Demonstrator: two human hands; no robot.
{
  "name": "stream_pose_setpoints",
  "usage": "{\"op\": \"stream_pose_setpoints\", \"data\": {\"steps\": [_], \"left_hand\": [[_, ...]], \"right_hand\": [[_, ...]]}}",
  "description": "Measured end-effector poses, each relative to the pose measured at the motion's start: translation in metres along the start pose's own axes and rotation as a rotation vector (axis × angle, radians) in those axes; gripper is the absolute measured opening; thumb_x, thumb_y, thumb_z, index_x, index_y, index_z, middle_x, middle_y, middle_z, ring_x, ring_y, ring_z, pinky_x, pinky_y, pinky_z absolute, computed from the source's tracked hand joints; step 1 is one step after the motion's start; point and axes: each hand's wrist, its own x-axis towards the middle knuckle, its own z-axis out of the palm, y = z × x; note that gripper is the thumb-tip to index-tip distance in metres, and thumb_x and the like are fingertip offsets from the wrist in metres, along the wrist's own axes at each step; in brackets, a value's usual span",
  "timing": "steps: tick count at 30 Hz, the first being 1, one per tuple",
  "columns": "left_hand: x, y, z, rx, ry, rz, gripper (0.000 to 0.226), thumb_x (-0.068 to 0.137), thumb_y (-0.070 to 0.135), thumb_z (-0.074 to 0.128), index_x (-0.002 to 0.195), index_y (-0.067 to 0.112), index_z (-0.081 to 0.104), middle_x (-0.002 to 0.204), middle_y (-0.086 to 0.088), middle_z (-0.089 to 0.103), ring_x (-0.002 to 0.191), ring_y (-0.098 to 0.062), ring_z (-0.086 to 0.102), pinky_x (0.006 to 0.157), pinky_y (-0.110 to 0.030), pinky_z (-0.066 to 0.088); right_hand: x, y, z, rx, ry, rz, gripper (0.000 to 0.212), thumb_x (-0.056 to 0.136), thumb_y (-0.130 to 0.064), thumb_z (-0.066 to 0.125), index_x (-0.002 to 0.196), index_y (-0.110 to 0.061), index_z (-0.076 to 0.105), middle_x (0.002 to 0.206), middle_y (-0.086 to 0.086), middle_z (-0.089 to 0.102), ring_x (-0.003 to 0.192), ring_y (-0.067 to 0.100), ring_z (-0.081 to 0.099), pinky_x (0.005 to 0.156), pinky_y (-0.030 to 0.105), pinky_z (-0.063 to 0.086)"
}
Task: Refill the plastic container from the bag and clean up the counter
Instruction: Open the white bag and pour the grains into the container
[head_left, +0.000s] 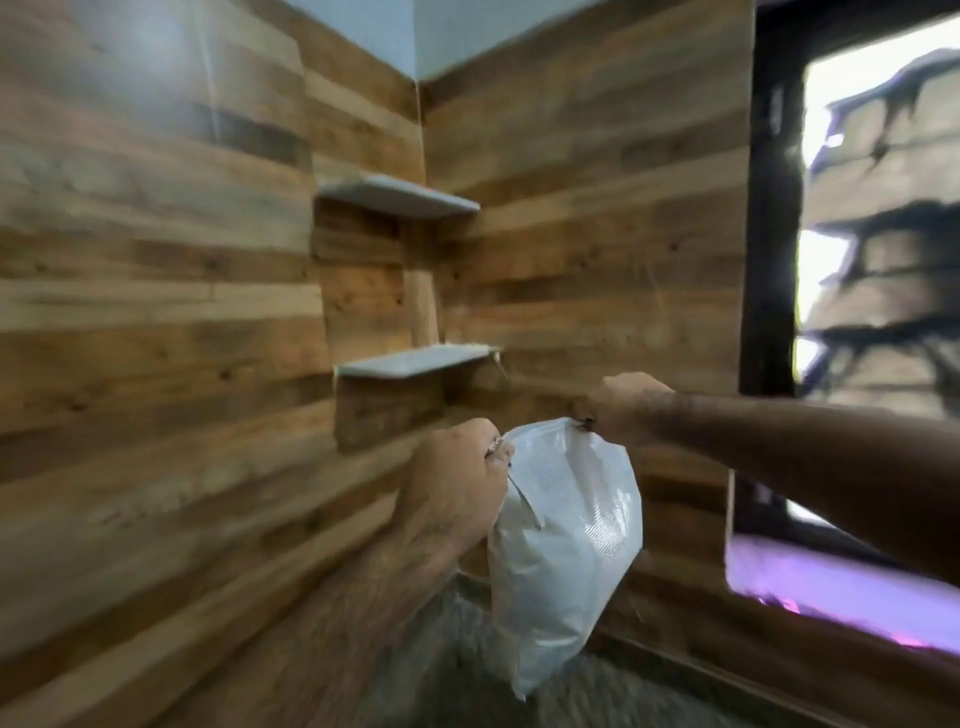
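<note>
A white plastic bag (563, 551) hangs in the air in front of the wall corner, bulging at the bottom. My left hand (452, 488) grips its top left corner. My right hand (621, 408) pinches its top right corner, a little higher and farther away. Both hands hold the bag above a grey speckled counter (597, 696). The plastic container is not in view. The whole frame is blurred by motion.
Wood-patterned walls meet in a corner with two small grey shelves, the upper shelf (400, 195) and the lower shelf (415, 361). A dark-framed window (878, 218) is on the right, with a purple-lit sill (831, 592) below it.
</note>
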Motion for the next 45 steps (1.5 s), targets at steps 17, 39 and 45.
{"op": "stream_pose_setpoints", "data": {"steps": [17,39,45], "left_hand": [[-0.365,0.032,0.162,0.013,-0.426,-0.289,0.023,0.111,0.029,0.053,0.104,0.015,0.07,0.091,0.0,0.068,0.086,-0.022,0.062,0.071,-0.033,0.042],[-0.451,-0.07,0.148,-0.282,-0.637,-0.436,0.076,0.077,0.064,0.088,0.141,0.025,0.071,0.089,0.014,0.072,0.079,-0.003,0.067,0.08,-0.032,0.062],[-0.432,-0.093,0.158,-0.35,-0.634,-0.315,0.054,0.076,0.056,0.086,0.122,0.027,0.08,0.088,0.015,0.074,0.078,-0.003,0.067,0.078,-0.032,0.061]], "right_hand": [[-0.261,-0.077,0.228,-0.204,-0.289,-0.257,0.027,0.102,-0.012,0.053,0.108,-0.023,0.077,0.106,-0.002,0.079,0.099,0.027,0.078,0.069,0.036,0.056],[-0.439,-0.197,0.239,0.872,-0.099,0.21,0.034,0.098,-0.059,0.058,0.102,-0.026,0.067,0.087,-0.012,0.071,0.071,0.009,0.067,0.062,0.031,0.05],[-0.433,-0.208,0.236,0.925,-0.181,0.165,0.037,0.098,-0.053,0.058,0.084,-0.019,0.061,0.071,-0.009,0.059,0.063,0.015,0.056,0.058,0.037,0.049]]}}
